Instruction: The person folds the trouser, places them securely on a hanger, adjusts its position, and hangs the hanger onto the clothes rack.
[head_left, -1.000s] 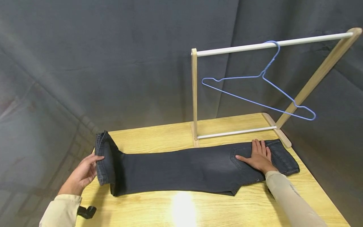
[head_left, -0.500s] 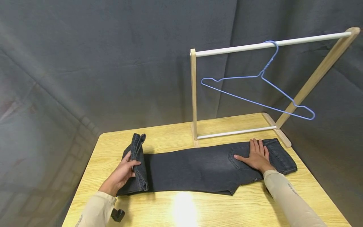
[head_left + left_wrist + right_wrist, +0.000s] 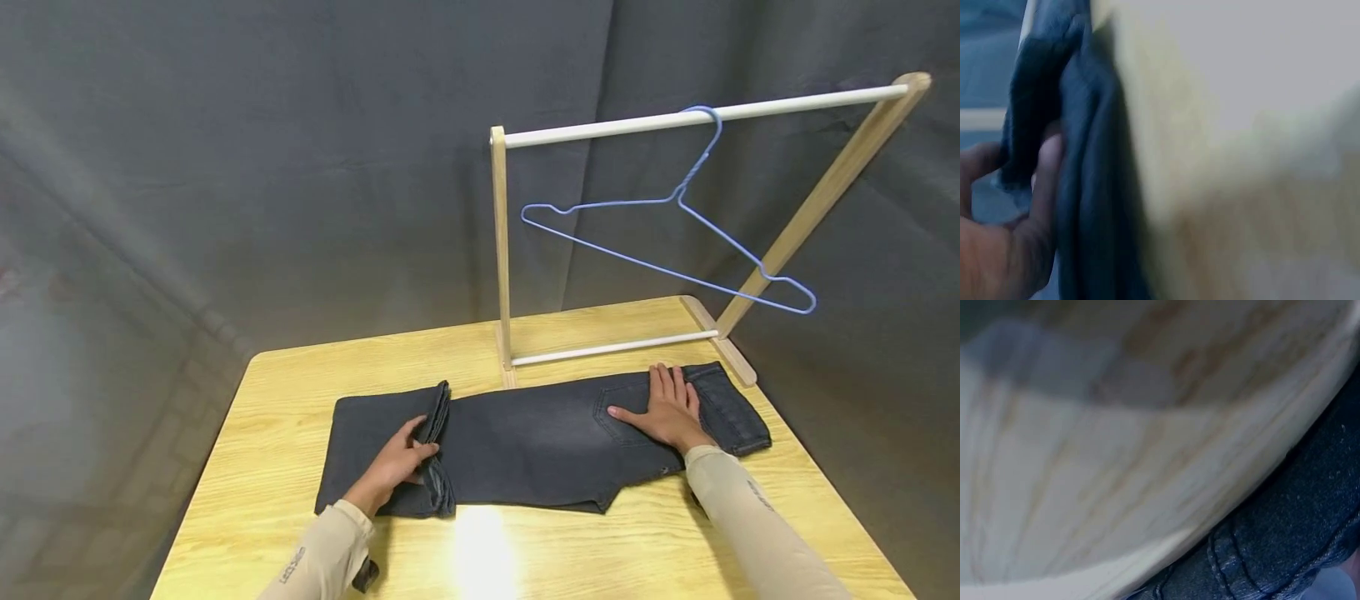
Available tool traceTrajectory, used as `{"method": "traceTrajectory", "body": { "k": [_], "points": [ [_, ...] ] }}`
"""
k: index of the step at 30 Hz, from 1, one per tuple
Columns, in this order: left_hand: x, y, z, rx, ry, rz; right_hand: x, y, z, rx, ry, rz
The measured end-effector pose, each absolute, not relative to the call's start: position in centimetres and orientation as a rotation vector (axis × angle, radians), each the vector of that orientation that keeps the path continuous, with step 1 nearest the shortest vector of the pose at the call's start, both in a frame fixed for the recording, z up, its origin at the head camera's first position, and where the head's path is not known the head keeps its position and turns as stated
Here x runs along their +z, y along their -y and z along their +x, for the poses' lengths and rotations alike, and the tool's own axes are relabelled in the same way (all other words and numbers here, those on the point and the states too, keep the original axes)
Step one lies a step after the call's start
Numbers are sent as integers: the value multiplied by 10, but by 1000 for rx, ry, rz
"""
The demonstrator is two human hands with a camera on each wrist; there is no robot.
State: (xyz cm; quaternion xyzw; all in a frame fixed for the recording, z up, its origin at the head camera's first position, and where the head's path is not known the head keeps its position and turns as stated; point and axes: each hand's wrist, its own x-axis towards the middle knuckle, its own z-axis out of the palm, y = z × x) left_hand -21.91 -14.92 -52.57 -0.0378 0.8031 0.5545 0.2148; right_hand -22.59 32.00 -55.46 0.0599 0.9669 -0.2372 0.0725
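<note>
Dark denim jeans [image 3: 543, 446] lie lengthwise across the table, waist end to the right. At the left, the leg end is folded over toward the waist, its hems standing up a little at the fold's edge. My left hand [image 3: 397, 467] pinches those hems between thumb and fingers; the left wrist view shows the layered denim [image 3: 1094, 169] beside my left hand [image 3: 1007, 250]. My right hand [image 3: 671, 417] rests flat with fingers spread beside the back pocket. In the right wrist view only stitched jeans [image 3: 1285, 537] and tabletop are clear.
A wooden rack [image 3: 501, 250] with a white rail [image 3: 600, 131] stands behind the jeans. From the rail hangs a blue wire hanger [image 3: 622, 258]. Grey curtains [image 3: 337, 167] surround the wooden table [image 3: 285, 392].
My left hand has carried the leg end rightward and down, folding it over onto the jeans. My right hand has stayed resting near the pocket; the view has shifted slightly.
</note>
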Motion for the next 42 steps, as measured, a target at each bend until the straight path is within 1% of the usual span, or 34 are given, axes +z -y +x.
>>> {"method": "traceTrajectory", "body": {
  "k": [3,5,9,12,16,20,23,27,34,42],
  "points": [
    [-529,149,-211,1514,-2266,-123,-555,-312,-227,-720,-2903,168],
    [-528,149,-207,1494,-2298,-79,-553,-310,-227,-730,-2904,165],
    [-526,142,-197,1209,-2452,170,-553,-313,-228,-742,-2922,168],
    [-524,136,-188,933,-2541,306,-553,-316,-228,-741,-2934,161],
    [-520,133,-179,784,-2524,405,-552,-316,-227,-743,-2933,174],
    [-519,137,-169,575,-2556,637,-550,-317,-226,-738,-2922,198],
    [-523,141,-160,298,-2659,806,-550,-319,-226,-714,-2914,206],
    [-536,146,-153,74,-2771,936,-551,-322,-226,-704,-2906,206],
    [-545,148,-153,-29,-2818,1022,-553,-323,-225,-704,-2923,203],
    [-542,170,-154,137,-2796,926,-554,-321,-223,-705,-2925,195]
  ]
}}
